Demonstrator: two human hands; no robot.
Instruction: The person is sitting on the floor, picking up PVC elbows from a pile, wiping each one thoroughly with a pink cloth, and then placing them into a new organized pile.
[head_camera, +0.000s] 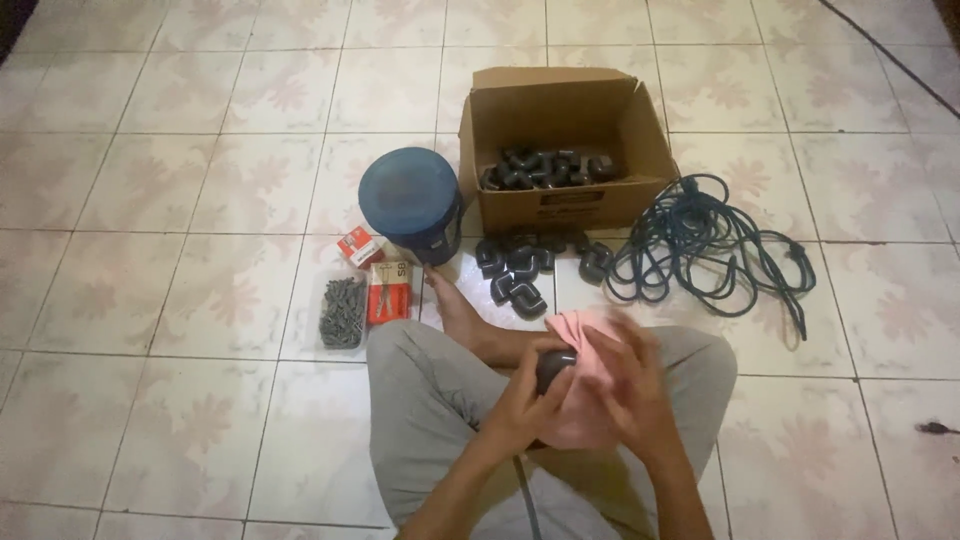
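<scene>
I sit cross-legged on a tiled floor. My left hand (520, 400) grips a dark pipe elbow fitting (553, 366) over my lap. My right hand (628, 385) presses a pink cloth (580, 330) against that fitting; the hand is blurred. Several more dark elbow fittings (520, 270) lie on the floor just past my foot. An open cardboard box (640, 130) behind them holds several more of the same fittings (545, 168).
A round blue-lidded container (408, 195) stands left of the box. Small red boxes (388, 290) and a clear bag of grey wall plugs (343, 312) lie to my left. A coiled dark cable (705, 245) lies to the right.
</scene>
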